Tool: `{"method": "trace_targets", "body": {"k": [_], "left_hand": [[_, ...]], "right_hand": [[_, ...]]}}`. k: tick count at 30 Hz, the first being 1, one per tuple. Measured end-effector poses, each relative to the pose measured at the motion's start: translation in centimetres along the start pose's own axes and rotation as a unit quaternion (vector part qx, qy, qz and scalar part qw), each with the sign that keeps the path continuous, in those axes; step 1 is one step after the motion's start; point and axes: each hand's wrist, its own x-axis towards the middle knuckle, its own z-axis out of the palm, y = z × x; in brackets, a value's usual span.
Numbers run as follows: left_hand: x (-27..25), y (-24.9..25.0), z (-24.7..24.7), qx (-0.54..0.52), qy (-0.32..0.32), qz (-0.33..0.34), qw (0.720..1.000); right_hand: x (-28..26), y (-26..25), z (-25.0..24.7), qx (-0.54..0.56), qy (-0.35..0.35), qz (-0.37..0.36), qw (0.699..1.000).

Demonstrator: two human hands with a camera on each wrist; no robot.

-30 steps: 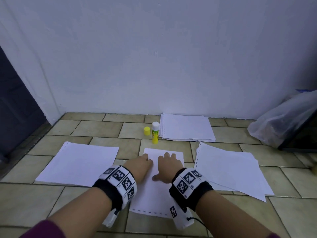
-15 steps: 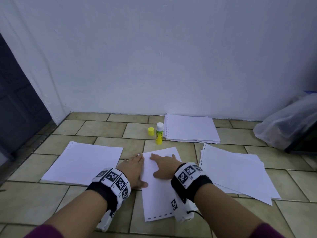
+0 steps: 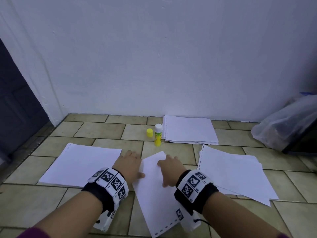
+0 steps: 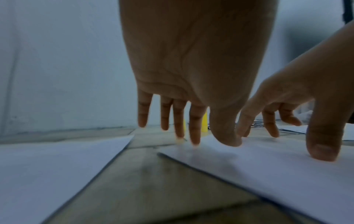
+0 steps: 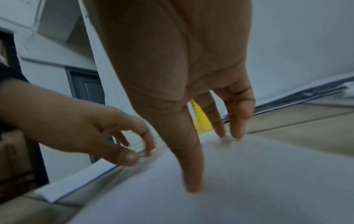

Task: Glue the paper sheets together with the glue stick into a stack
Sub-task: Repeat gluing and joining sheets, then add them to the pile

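A single white sheet (image 3: 154, 194) lies at an angle on the tiled floor in front of me. My left hand (image 3: 135, 162) is at the sheet's left edge, fingers straight, with the thumb (image 4: 228, 136) pressing on the paper. Flat on the sheet's far part rests my right hand (image 3: 164, 167), its fingertips (image 5: 193, 188) touching the paper. The yellow glue stick (image 3: 158, 134) stands uncapped beyond the sheet, and its yellow cap (image 3: 149, 132) is just left of it. Paper stacks lie at the left (image 3: 80, 164), at the right (image 3: 231, 170) and at the back (image 3: 189, 128).
A white wall (image 3: 154, 57) rises right behind the back stack. A dark door (image 3: 15, 109) is at the far left. A clear plastic bag (image 3: 288, 122) sits against a dark object at the far right. Bare tiles (image 3: 103, 129) show between the stacks.
The middle sheet has turned from straight to an angle under both hands. My left hand has slid left to the sheet's edge, and my view has shifted a little.
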Motion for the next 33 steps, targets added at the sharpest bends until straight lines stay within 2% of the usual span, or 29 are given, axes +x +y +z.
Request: {"method": "trace_targets", "body": {"k": [2,4,7,10,12,15,19,21,26,29,33], "left_hand": [[-0.1,-0.3,1.0,-0.047,-0.018,0.069,0.996],[-0.4,-0.7,1.6,-0.064,-0.042,0.105,0.992],[-0.5,-1.1,1.5,-0.034,-0.012,0.084,0.996],[-0.5,-1.2,1.5,0.000,-0.011,0.067,0.998],[-0.4,-1.4,2.0,-0.002,-0.019,0.050,0.999],[-0.4,-1.4,2.6,0.007,-0.067,0.021,0.998],[-0.5,-1.4,2.4,-0.003,-0.080,-0.008,0.997],[-0.6,-1.3,2.2,-0.008,-0.091,-0.016,0.996],[-0.6,-1.4,1.8,-0.018,-0.107,-0.020,0.994],[-0.9,-1.6,1.4,-0.016,-0.109,-0.011,0.994],[-0.7,-1.3,0.4,0.010,-0.072,-0.018,0.997]], "right_hand": [[0.3,-1.4,0.4,0.006,0.014,-0.017,1.000],[0.6,-2.6,0.7,0.033,0.020,0.001,0.999],[0.9,-4.0,1.1,0.082,0.021,0.038,0.996],[1.2,-5.1,1.1,0.099,0.034,0.045,0.993],[1.5,-5.6,1.0,0.104,0.023,0.027,0.994],[2.1,-6.0,0.7,0.116,-0.012,-0.029,0.993],[2.6,-4.6,0.4,0.139,-0.033,-0.065,0.988],[2.0,-3.1,0.0,0.172,-0.025,-0.045,0.984],[0.6,2.8,0.9,0.249,-0.027,0.058,0.966],[0.2,5.0,1.9,0.244,-0.011,0.099,0.965],[0.1,4.4,1.4,0.175,0.001,0.084,0.981]]}}
